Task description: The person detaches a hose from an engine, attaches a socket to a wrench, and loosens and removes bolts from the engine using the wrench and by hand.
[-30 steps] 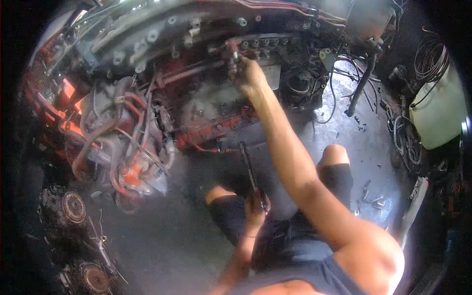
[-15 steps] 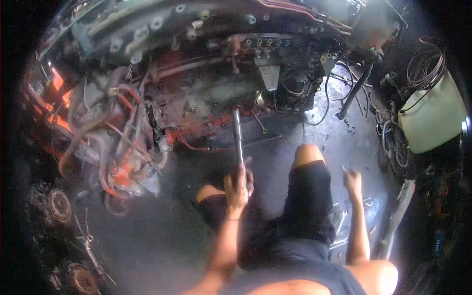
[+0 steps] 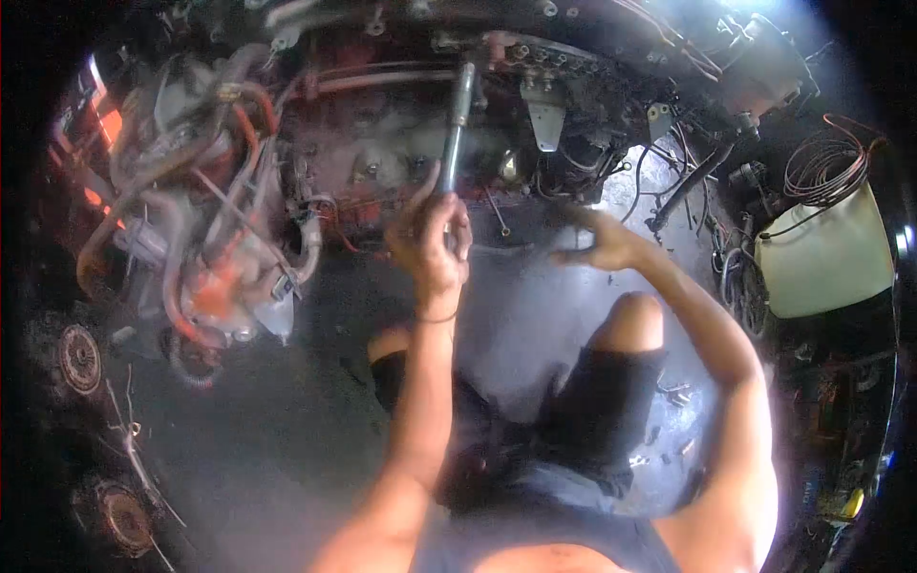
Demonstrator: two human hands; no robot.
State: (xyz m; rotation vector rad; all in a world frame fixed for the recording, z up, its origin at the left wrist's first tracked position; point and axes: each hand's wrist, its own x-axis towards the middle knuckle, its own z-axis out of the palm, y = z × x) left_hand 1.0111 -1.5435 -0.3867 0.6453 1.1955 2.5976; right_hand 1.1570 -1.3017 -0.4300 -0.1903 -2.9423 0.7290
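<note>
My left hand (image 3: 437, 241) is wrapped round the lower end of a long shiny metal bar (image 3: 457, 129), a straight round tool whose exact kind I cannot make out. The bar points away from me, its far end near the dark machine frame. My right hand (image 3: 611, 244) reaches in from the right with its fingers apart, and I see nothing in them. A small hanging rod (image 3: 497, 212) with a ring end is between the two hands. Just beyond them lies the greasy, partly red engine block (image 3: 382, 181).
Bent pipes and hoses (image 3: 205, 220) crowd the left. A pale plastic container (image 3: 826, 253) with a coiled cable (image 3: 831, 167) on it stands at the right. A metal bracket (image 3: 546, 124) hangs ahead. Round discs (image 3: 80, 359) lie at the left, and small tools (image 3: 676, 393) lie on the floor.
My left hand has moved forward with the metal bar. My right hand has swung forward and inward from beside my knee, and its fingers have spread. The view has shifted slightly.
</note>
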